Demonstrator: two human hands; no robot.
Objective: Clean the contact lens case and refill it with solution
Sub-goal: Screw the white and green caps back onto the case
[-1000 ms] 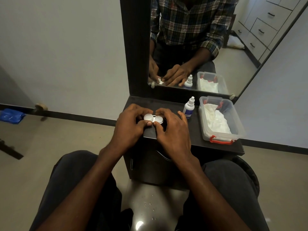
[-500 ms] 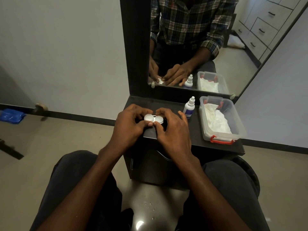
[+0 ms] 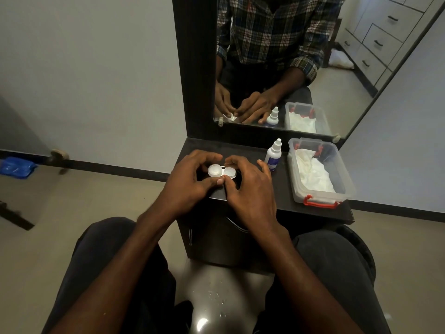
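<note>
Fingers of the left hand (image 3: 186, 183) and right hand (image 3: 250, 189) grip the lens case (image 3: 221, 171) — its underside hidden.

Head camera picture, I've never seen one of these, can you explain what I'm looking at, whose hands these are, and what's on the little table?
There is no machine here. A person wears a camera on their head, so you look down at their own two arms and lap. Ahead is a small dark table with a mirror behind it, which reflects the same person and things.

The left hand and the right hand both hold a white contact lens case, fingers curled around its two round caps, which are both on.

To the right stands a small white dropper bottle, likely the solution. Beyond it sits a clear plastic box with red latches and white cloth or tissue inside.
</note>
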